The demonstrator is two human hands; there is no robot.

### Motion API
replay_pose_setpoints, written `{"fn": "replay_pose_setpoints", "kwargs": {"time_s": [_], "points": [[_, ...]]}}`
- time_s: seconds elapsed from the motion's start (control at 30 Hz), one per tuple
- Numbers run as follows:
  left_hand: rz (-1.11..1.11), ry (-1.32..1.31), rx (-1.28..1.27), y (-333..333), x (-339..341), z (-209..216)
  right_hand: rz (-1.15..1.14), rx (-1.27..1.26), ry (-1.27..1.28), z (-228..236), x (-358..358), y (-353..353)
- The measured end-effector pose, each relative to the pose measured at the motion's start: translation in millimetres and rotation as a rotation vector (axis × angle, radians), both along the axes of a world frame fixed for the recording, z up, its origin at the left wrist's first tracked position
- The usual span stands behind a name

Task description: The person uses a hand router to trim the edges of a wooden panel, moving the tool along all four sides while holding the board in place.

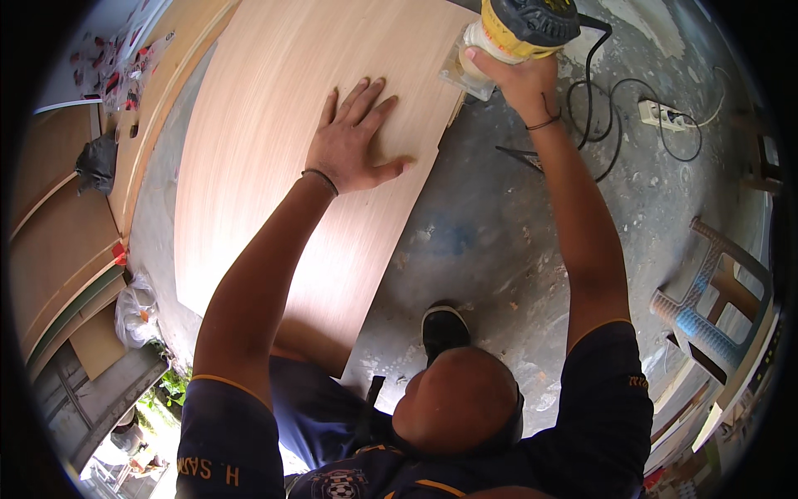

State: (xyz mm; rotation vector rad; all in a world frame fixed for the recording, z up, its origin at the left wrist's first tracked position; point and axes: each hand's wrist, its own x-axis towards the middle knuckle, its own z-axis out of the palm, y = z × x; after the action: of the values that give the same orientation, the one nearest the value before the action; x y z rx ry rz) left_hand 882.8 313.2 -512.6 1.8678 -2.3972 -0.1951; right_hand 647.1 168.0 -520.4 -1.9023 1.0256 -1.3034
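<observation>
A pale wood-grain panel (258, 158) lies in front of me. My left hand (353, 141) presses flat on it, fingers spread. At the panel's far right edge, my right hand (522, 79) is wrapped round a yellow and black trim router (517, 32). The router's clear base (467, 73) sits at that edge, partly over the panel and partly beyond it. The bit cannot be made out. Just below the base, the panel edge looks rough and notched.
A black cord (592, 91) loops over the grey concrete floor (465, 224) near a white power strip (663, 116). On the right stands a grey-blue plastic frame (706, 324). Boards (62, 241) lean at the left beside plastic bags (137, 312). My shoe (445, 331) is beside the panel.
</observation>
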Motion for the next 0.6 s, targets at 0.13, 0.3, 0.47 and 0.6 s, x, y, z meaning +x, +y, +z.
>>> {"fn": "replay_pose_setpoints", "kwargs": {"time_s": [0.13, 0.3, 0.47, 0.6], "points": [[-0.008, -0.014, 0.013, -2.3, -1.4, -0.2, -0.037, 0.043, -0.039, -6.2, -5.9, -28.0], [0.0, -0.064, 0.031, -1.2, 1.6, 0.6, -0.047, 0.102, -0.122, -6.3, -5.2, -55.8], [0.004, -0.019, 0.02, -3.8, -3.3, 3.4, 0.058, 0.209, -0.301, -7.6, -12.8, -93.7], [-0.009, -0.013, 0.013, -4.2, -1.5, 1.2, -0.054, 0.117, -0.208, -8.0, -23.6, -93.8]]}}
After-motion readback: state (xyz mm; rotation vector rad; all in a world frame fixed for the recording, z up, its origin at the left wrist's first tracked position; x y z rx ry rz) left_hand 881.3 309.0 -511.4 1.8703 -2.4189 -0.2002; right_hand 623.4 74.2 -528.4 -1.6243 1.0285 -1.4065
